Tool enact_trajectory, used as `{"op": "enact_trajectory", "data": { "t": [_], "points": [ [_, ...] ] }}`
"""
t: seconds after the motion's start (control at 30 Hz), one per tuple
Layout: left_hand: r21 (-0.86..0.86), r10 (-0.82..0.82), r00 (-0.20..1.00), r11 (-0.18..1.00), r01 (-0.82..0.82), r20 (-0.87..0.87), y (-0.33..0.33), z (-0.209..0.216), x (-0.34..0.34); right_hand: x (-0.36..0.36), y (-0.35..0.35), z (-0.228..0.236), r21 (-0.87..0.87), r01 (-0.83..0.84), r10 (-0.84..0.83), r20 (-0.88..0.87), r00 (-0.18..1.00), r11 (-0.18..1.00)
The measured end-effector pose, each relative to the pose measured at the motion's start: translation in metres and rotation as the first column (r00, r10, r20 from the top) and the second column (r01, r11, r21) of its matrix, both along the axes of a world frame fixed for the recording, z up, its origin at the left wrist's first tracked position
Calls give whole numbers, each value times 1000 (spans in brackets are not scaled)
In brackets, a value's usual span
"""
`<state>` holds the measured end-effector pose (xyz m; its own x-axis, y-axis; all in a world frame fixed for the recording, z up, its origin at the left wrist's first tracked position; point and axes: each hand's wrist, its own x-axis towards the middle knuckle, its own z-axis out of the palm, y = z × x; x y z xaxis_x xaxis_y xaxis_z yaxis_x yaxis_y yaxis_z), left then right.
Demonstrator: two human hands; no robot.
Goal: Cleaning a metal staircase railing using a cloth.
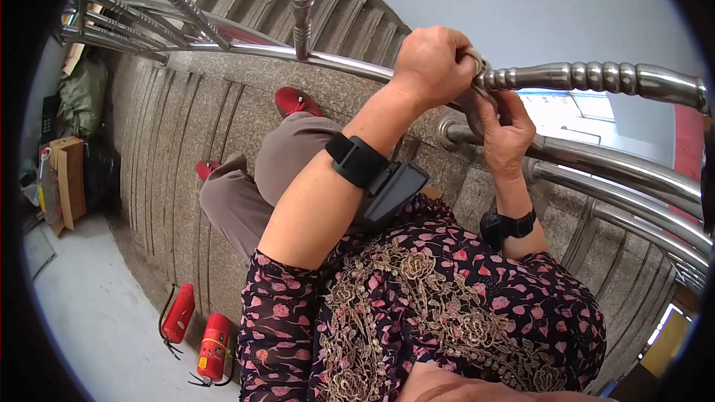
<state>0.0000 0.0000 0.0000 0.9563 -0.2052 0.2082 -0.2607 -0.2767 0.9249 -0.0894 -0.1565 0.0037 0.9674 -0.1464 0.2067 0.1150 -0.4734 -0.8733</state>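
Note:
My left hand is closed at the lower end of a shiny ringed metal baluster, its fingers curled round the far side. A greyish strip that looks like a cloth wraps the post between my hands. From the other side my right hand closes on the same cloth, with the fingers bent in toward the post. Part of the cloth is hidden behind my left hand and fingers. Below my hands, a round metal collar joins the lower rail.
Metal handrails run along the stairs to the right. Stone steps rise at the top. Two red fire extinguishers stand at lower left, near a cardboard box and a green sack. My red shoes are on the grooved steps.

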Motion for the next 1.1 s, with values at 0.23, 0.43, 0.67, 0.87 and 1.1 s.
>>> {"op": "enact_trajectory", "data": {
  "t": [0.23, 0.43, 0.67, 0.87, 1.1],
  "points": [
    [-53, -19, 998, 998, 15, -67, 2, 15, -4, 5, -18, 55, -484, -84, 226, 242, 944, 871],
    [481, -90, 979, 860, 170, -185, 13, 23, -17, 6, -49, 64, -674, -221, 254, -51, 966, 705],
    [401, -399, 883, 788, 468, -247, -23, -5, -54, -3, -39, 23, -621, -306, 283, -139, 949, 721],
    [319, -398, 914, 858, 403, -81, -39, -15, -56, -2, -49, 22, -634, -339, 344, -120, 931, 695],
    [3, -546, 838, 838, 546, -1, -57, -9, -60, -26, -76, 81, -907, -294, 196, -243, 950, 302]
  ]
}}
